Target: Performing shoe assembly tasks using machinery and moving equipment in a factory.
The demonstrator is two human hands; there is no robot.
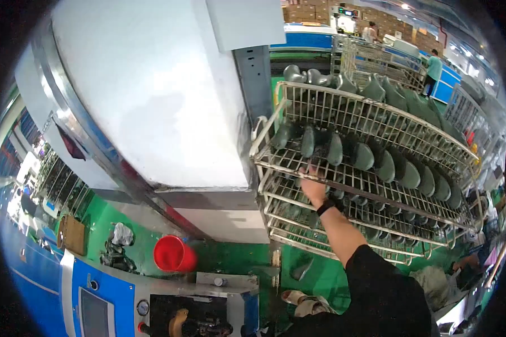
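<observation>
My right hand (312, 185), below a dark wristband, reaches to the front rail of a wire rack (388, 203) near its left end. Its fingertips are partly lost among the wires and dark pieces, so I cannot tell whether they grip anything. Just above the hand, a row of dark grey-green shoe-shaped pieces (334, 149) stands on the shelf, with rounded sole-like faces toward me. More such pieces (373, 89) line the top level, and others show dimly on the shelves below. My left hand is out of view.
A large white machine cabinet (152, 101) stands left of the rack. A red bucket (171, 254) sits on the green floor, behind a blue machine (56, 286) with a screen. Another person's hand (466, 262) shows at the right edge; people (434, 70) stand far back.
</observation>
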